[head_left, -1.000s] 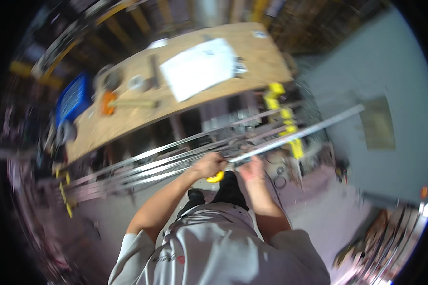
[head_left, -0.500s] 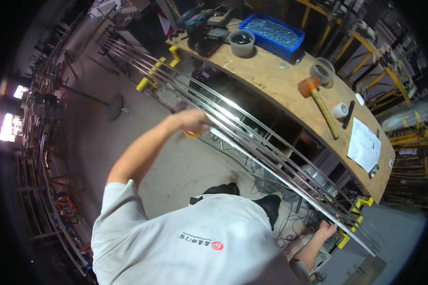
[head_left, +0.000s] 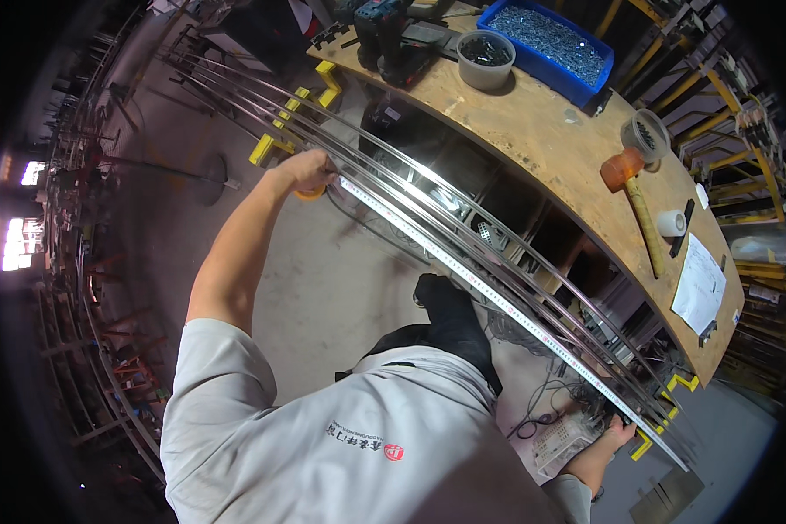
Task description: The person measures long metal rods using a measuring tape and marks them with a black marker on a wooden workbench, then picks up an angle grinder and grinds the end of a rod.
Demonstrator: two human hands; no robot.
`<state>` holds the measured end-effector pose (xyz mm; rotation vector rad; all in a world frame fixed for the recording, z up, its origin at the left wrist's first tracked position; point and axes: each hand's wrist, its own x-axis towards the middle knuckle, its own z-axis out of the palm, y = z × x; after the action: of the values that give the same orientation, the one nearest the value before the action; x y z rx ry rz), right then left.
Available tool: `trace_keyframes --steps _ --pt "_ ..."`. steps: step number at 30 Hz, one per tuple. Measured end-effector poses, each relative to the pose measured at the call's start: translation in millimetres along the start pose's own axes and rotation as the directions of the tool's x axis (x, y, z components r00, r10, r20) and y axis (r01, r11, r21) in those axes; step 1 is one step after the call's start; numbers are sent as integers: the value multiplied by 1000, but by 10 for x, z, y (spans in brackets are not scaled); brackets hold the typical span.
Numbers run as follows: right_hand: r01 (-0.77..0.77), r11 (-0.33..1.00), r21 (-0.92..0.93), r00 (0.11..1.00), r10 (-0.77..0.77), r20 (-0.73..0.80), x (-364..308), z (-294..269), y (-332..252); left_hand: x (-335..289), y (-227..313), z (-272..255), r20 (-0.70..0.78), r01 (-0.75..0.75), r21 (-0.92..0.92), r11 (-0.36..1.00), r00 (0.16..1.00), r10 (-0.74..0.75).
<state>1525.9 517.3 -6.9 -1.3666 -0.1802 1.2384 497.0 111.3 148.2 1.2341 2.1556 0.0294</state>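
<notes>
My left hand (head_left: 313,170) is closed around a tape measure, its orange-yellow case (head_left: 309,192) showing below the fingers. From there the white measuring blade (head_left: 472,278) runs straight down to the right, along the near side of several long thin metal bars (head_left: 384,166). My right hand (head_left: 618,431) is closed at the blade near its far right end, fingers partly hidden; whether it also grips a bar I cannot tell. The blade continues past that hand to a tip at the lower right.
Yellow supports (head_left: 281,131) carry the bars. Beyond stands a wooden workbench (head_left: 541,148) with a mallet (head_left: 633,205), a blue tray of small metal parts (head_left: 546,48), round tubs (head_left: 486,61), drills (head_left: 384,39) and a paper sheet (head_left: 699,284). Cables and a white basket (head_left: 561,444) lie on the floor.
My left hand has moved up and left along the bars with the tape case, and more blade is drawn out. My right hand stays near the bars' right end.
</notes>
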Motion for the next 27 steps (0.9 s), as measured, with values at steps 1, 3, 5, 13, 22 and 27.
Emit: trace_keyframes --steps 1,3,5,13,22,27 --pt "-31 999 7 999 31 15 -33 65 34 -21 -35 42 -2 -15 15 1000 1000 15" --pt "-84 996 26 996 83 37 -95 126 123 -43 35 -15 37 -15 48 999 999 14" --pt "-74 996 47 997 73 14 -117 100 103 -71 138 -90 39 11 12 1000 999 -11" --pt "-115 983 141 977 137 -163 -623 -36 457 64 -9 -119 111 -133 -12 991 985 134" --pt "-196 757 -623 790 498 358 -4272 1982 3143 86 155 -273 174 0 -37 999 985 6" --pt "279 556 -783 507 607 612 -5652 3073 3680 122 -97 -236 200 -100 -52 994 974 109"
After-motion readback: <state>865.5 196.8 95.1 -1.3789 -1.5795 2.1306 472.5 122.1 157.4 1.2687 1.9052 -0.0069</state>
